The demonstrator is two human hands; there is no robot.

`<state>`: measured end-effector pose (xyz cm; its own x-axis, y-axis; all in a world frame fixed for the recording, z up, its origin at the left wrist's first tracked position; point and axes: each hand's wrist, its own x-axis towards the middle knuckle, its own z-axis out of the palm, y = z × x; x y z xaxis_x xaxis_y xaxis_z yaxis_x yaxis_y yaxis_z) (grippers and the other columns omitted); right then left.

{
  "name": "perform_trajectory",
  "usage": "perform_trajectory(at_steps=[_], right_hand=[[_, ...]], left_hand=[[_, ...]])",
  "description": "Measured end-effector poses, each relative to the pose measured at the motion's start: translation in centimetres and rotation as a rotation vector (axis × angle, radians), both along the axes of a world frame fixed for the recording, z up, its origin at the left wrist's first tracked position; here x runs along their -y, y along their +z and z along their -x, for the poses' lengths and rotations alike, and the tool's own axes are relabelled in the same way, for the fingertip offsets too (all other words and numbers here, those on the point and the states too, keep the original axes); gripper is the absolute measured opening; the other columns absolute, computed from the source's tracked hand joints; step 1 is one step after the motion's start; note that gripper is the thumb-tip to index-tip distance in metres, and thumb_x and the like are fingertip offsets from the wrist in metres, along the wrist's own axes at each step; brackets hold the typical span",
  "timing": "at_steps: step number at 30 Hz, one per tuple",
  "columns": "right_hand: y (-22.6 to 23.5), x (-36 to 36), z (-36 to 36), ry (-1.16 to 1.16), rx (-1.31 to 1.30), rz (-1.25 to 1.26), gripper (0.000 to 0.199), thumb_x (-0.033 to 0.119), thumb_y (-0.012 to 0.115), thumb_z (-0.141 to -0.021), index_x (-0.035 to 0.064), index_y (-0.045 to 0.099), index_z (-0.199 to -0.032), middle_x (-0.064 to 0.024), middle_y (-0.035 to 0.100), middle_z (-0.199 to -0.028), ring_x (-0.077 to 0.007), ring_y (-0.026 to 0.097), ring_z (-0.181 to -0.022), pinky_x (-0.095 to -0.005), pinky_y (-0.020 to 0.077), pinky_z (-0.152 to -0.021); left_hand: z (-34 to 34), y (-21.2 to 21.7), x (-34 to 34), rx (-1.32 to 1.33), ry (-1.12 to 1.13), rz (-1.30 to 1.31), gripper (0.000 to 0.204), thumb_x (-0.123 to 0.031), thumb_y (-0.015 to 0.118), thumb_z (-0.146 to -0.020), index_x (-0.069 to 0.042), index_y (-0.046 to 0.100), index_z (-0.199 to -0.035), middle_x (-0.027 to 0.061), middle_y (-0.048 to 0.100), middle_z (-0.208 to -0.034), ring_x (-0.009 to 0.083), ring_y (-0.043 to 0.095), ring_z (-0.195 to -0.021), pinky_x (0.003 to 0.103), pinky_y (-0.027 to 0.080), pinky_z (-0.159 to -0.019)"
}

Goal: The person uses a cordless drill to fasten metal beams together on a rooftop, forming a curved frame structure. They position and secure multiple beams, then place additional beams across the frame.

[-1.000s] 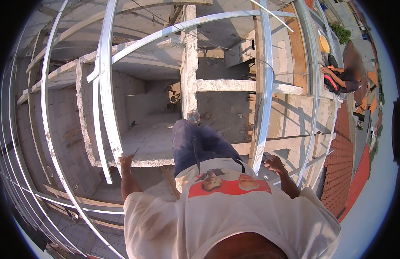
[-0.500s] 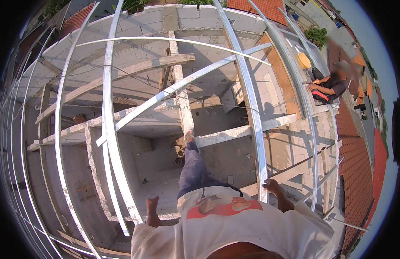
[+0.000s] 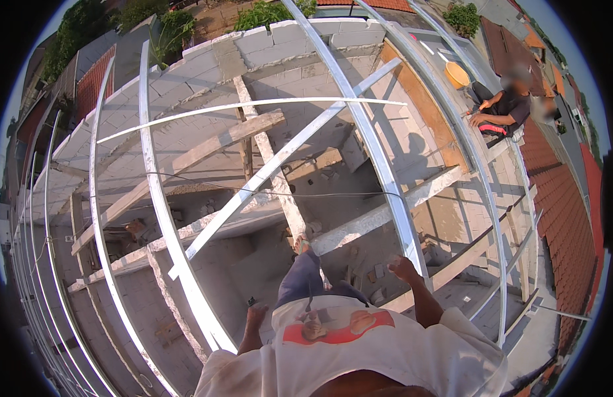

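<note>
My left hand (image 3: 255,317) hangs beside my shirt, just right of a long silver metal channel (image 3: 180,271). It holds nothing, and its fingers are loosely bent. Raised a little on the other side, my right hand (image 3: 405,270) has its fingers apart and loosely curled. It is close to the left edge of a second silver channel (image 3: 386,178), with no grip on it. Below me, my foot (image 3: 302,245) stands on a narrow concrete beam (image 3: 284,192) above the rooms. A diagonal metal channel (image 3: 280,155) crosses ahead of me between the two long ones.
A thin pale strip (image 3: 253,102) and a rough wooden beam (image 3: 187,159) cross ahead. A dark cable (image 3: 319,194) spans the gap. Block walls (image 3: 300,36) surround open drops. At right sits another person (image 3: 501,112) near a yellow-orange bucket (image 3: 456,75); tiled roofs (image 3: 564,198) lie beyond.
My view has tilted and shifted forward along the beam. My right hand has come off the channel's edge and moved up and left. The left hand still hangs beside me.
</note>
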<state>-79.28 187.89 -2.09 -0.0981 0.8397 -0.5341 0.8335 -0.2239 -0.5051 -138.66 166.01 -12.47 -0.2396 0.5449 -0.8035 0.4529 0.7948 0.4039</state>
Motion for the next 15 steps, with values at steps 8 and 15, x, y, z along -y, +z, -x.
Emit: perform_trajectory(at_steps=[8,15], right_hand=[[-0.8,1.0,6.2,-0.353,-0.189,0.188,0.052,0.030,0.076,-0.087,-0.0034,0.067,-0.125,-0.0195,0.076,-0.111,-0.0272,0.074,-0.103,-0.0383,0.0569,-0.086],[-7.2,11.5,0.7,-0.525,-0.240,0.459,0.065,0.032,0.085,-0.083,-0.0067,0.063,-0.131,-0.0207,0.075,-0.106,-0.0213,0.073,-0.099,-0.0342,0.0561,-0.084]], left_hand=[[7.2,0.8,-20.7,-0.141,-0.244,-0.200,0.058,-0.035,0.069,-0.086,-0.003,0.065,-0.134,0.0277,0.069,-0.124,0.0393,0.065,-0.122,0.043,0.050,-0.101],[-3.5,4.3,-33.5,0.191,-0.144,-0.253,0.068,-0.040,0.069,-0.092,0.005,0.057,-0.142,0.0263,0.065,-0.135,0.0331,0.063,-0.127,0.037,0.048,-0.106]])
